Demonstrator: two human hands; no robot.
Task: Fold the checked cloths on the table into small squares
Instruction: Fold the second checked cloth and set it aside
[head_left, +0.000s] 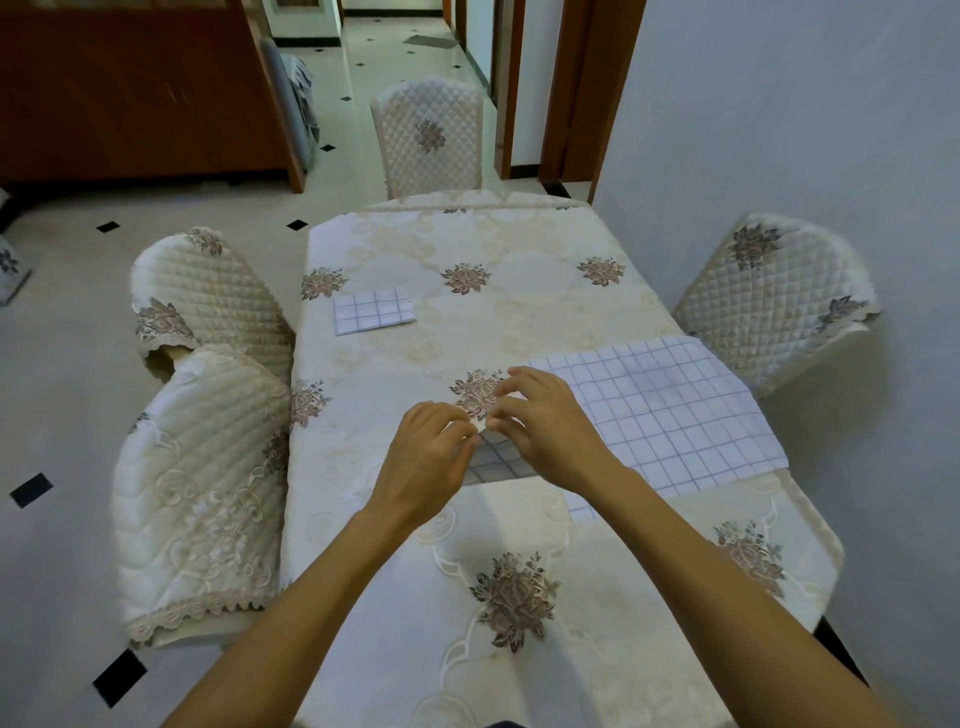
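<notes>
Both arms are reaching forward, left hand (428, 452) and right hand (545, 421) meeting, curled fingers pinching the left corner of the spread checked cloth (675, 415) lying on the right side of the table (415, 649). Two cloths are showing: this one and a folded square (374, 310) far left.

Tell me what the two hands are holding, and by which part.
The left hand and the right hand both pinch the unfolded checked cloth at its corner toward the table's middle, fingertips close together.
</notes>
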